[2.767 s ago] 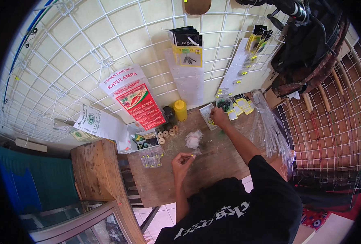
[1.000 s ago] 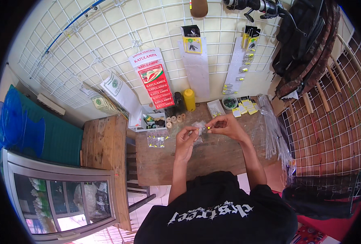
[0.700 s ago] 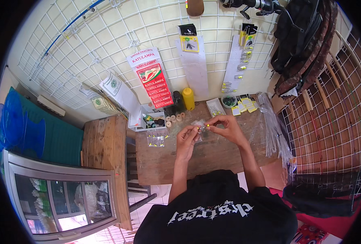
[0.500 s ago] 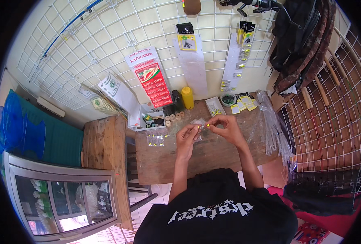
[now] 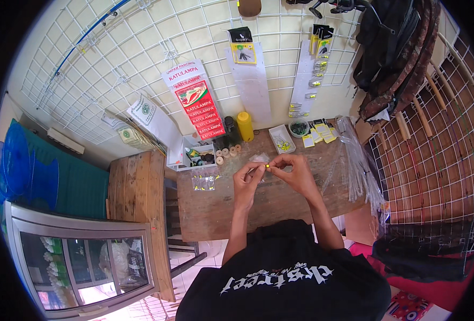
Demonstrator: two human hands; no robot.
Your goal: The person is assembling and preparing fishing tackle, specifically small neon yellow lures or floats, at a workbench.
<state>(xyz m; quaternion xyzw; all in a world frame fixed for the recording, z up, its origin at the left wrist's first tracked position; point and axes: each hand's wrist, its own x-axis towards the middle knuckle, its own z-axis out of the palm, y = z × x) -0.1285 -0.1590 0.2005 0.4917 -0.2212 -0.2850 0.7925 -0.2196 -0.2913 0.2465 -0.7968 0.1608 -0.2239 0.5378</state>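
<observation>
Hands, in the head view: the left hand (image 5: 245,182) and right hand (image 5: 297,174) met over the table (image 5: 210,222), their fingertips close together.
Left fingers: thumb and forefinger were pressed together at the tips; whatever lay between them was too small to tell.
Right fingers: thumb and forefinger pinched a yellow bead (image 5: 268,166).
Bead: it sat at the right fingertips, just beside the left ones, above the wood; whether it touched the left hand could not be told.
Just beyond the fingers: clear packets (image 5: 259,158) lay on the table, partly hidden by the hands.
Left of the hands: small bags (image 5: 203,183) with yellow bits lay in front of a white box (image 5: 184,162) of small bottles, with pale rings (image 5: 226,153) beside the box.
Back of the table: a yellow bottle (image 5: 245,126) stood upright next to dark bottles (image 5: 230,128).
Beyond the right hand: a white tray (image 5: 275,137) held yellow-green pieces; a bowl (image 5: 299,134) of dark pieces stood near it, then yellow cards (image 5: 321,132).
Right end: clear sleeves (image 5: 354,168) lay along the table's edge.
Wall: red packets (image 5: 200,108) hung from a white grid (image 5: 124,56).
</observation>
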